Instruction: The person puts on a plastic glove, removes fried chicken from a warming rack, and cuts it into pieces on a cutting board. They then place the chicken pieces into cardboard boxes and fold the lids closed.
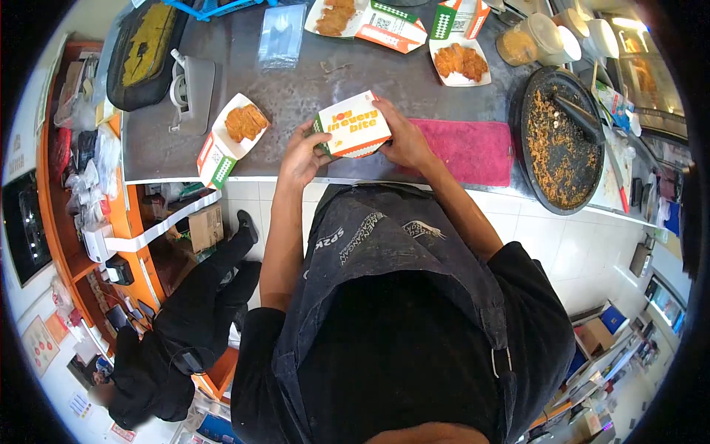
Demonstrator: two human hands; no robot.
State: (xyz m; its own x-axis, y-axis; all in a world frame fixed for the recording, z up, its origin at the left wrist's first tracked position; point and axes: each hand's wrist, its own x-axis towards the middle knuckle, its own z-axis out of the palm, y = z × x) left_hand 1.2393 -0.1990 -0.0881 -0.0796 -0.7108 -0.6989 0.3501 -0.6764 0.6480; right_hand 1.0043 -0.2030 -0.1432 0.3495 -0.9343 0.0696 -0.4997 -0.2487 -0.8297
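A closed white cardboard food box (351,126) with orange and green edges and "in every bite" on its lid is between my hands, above the front of the metal counter (310,81). My left hand (305,153) grips its left side, thumb over the near corner. Around the right end wrap the fingers of my right hand (403,137). To the left, an open food box (231,146) holds a piece of fried chicken (245,123). Two more open boxes at the back contain fried chicken (460,63) too.
A pink cloth (473,152) lies right of my hands. Beyond it sits a round black tray (526,140) with crumbs and tongs (578,118). A tape dispenser (196,92), clear plastic bags (281,37) and lidded tubs (543,33) share the counter. Another person (177,325) in black is at left.
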